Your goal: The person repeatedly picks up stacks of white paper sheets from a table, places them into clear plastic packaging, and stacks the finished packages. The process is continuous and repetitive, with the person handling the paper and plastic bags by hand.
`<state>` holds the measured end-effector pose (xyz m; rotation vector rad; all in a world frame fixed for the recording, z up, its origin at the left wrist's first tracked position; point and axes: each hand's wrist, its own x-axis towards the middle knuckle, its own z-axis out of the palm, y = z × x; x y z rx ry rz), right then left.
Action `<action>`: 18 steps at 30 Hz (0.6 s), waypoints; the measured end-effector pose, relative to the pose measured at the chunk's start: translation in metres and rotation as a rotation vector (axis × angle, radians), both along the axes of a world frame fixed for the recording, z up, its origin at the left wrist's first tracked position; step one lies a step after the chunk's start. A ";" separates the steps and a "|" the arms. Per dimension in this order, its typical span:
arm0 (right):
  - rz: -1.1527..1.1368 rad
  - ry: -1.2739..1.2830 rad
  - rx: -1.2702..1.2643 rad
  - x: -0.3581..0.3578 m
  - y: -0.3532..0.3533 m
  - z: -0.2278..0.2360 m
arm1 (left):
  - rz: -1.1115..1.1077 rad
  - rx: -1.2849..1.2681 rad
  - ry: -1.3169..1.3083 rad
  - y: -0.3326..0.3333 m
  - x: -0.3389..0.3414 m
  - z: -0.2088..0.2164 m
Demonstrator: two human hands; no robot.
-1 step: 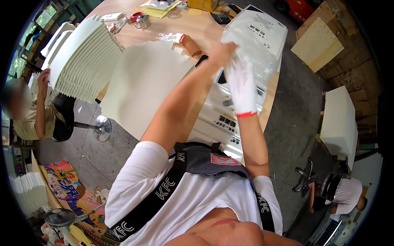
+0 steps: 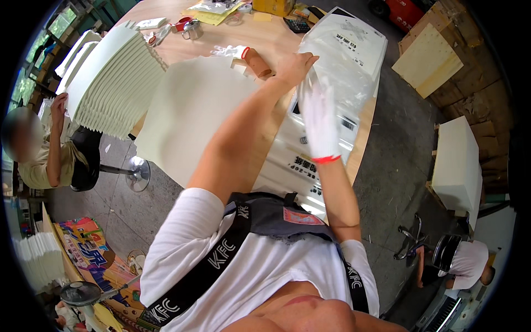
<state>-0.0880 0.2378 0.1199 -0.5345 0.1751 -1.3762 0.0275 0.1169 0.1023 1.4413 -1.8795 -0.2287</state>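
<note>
My bare left hand (image 2: 293,67) is over the far part of the clear plastic sleeves (image 2: 301,166), its fingers closed together; what they grip, if anything, cannot be made out. Just nearer and to the right, my right hand (image 2: 321,119) wears a white knit glove with a red cuff. Its fingers stretch out over the sleeves, somewhat blurred. The sleeves carry black print and lie along the table's right side. Left of my left forearm lies a large cream paper sheet (image 2: 188,105). A brown cylinder (image 2: 256,63) and another white glove (image 2: 227,51) rest beyond it.
A fanned stack of white paper (image 2: 113,83) stands on the table (image 2: 221,27) at left, near a seated person (image 2: 44,149). Scissors, tape, a metal cup (image 2: 192,30) and a calculator (image 2: 297,25) lie at the back. Another person (image 2: 467,265) sits at lower right.
My left hand has shifted slightly up and left. My gloved right hand has moved a little toward me and left. A black object beside my left wrist is now mostly hidden.
</note>
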 end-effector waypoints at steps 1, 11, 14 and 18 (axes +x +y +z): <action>-0.016 0.026 -0.068 0.007 0.008 -0.002 | -0.043 -0.102 -0.053 0.000 0.004 0.003; -0.090 0.547 -0.057 -0.020 0.113 -0.045 | 0.046 -0.482 -0.182 -0.067 0.036 0.002; 0.464 0.358 0.248 -0.056 0.160 -0.055 | 0.268 -0.090 -0.218 -0.082 0.074 0.076; 0.423 0.699 0.265 -0.094 0.151 -0.061 | 0.321 -0.280 -0.075 -0.118 0.137 0.088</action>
